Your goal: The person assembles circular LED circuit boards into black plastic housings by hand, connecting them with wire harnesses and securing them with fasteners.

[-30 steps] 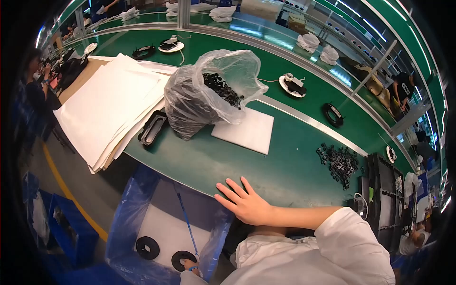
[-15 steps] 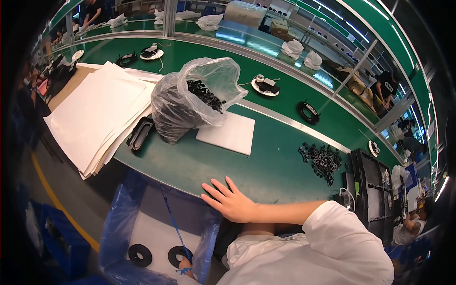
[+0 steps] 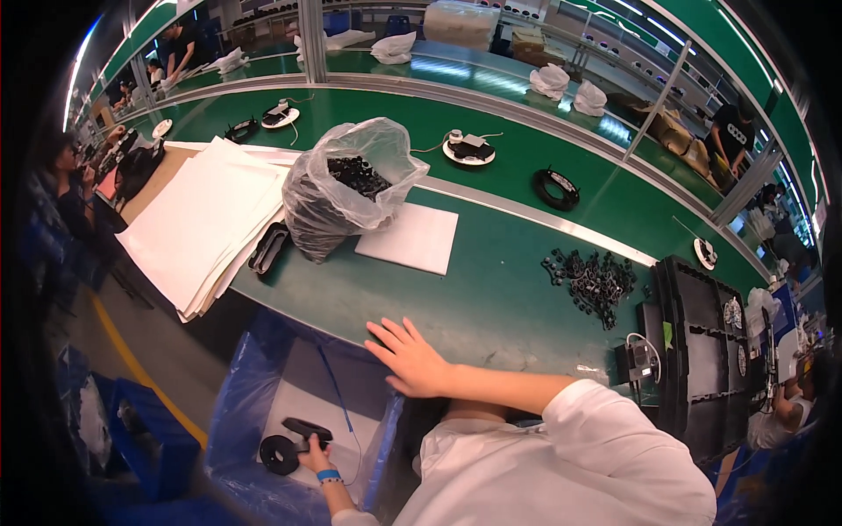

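Observation:
Down in the blue-lined bin [image 3: 235,421] at the lower left, my left hand [image 3: 317,458], with a blue band at the wrist, is closed on the edge of a black ring-shaped part [image 3: 309,430], which it holds tilted. Beside it lies a similar round black part [image 3: 279,455] on the pale sheet [image 3: 303,399] in the bin. A blue cord [image 3: 338,392] runs down the bin from its far side. My right hand [image 3: 414,360] rests flat at the near edge of the green table [image 3: 474,316], its fingers spread and holding nothing.
An open plastic bag of small black parts [image 3: 355,180] stands beside a white foam sheet [image 3: 410,238]. White sheets [image 3: 210,223] are stacked at left; loose black parts [image 3: 596,282] and black trays [image 3: 697,351] are at right. Beyond runs a green conveyor [image 3: 377,105].
My left hand has raised and tilted the black ring it reached, bringing it left toward the other one. The right hand stays on the table edge; the view has shifted slightly.

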{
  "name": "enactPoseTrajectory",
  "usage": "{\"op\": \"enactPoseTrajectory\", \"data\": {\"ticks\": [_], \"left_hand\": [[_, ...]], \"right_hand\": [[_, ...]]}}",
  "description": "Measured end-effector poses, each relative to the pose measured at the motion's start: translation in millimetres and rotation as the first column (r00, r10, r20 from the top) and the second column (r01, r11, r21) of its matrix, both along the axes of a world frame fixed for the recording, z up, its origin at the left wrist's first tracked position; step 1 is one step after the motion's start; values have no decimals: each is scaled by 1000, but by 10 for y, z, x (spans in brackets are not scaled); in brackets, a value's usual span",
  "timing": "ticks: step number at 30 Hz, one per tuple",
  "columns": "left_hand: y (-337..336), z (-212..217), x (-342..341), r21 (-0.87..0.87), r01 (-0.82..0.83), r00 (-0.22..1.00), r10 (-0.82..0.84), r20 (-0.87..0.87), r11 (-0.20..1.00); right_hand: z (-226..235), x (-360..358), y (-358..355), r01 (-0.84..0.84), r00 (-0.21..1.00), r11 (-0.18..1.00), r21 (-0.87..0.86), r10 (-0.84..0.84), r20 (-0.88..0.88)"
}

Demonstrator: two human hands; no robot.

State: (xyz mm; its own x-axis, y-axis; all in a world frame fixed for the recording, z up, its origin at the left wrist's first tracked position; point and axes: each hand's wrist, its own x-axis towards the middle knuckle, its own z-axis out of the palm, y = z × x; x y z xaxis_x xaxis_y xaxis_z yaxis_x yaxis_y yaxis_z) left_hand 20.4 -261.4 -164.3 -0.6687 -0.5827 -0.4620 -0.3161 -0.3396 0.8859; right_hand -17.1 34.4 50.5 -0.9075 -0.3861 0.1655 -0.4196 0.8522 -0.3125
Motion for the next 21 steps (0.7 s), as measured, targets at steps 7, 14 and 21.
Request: {"op": "enactPoseTrajectory", "data": {"ticks": [7, 14, 21], "left_hand": [[966, 2396, 169, -868, 204, 417, -843, -341, 452], [2350, 2911, 28, -870, 483, -67, -987, -149, 99], [2767, 2541, -19, -317, 940, -79, -827, -556, 123]], "right_hand": [[523, 630, -108, -32, 956, 481, -876, 270, 114], [480, 1134, 845, 178, 984, -303, -936, 43, 173], [81, 1909, 1500, 217, 894, -570, -792, -210, 396]]}}
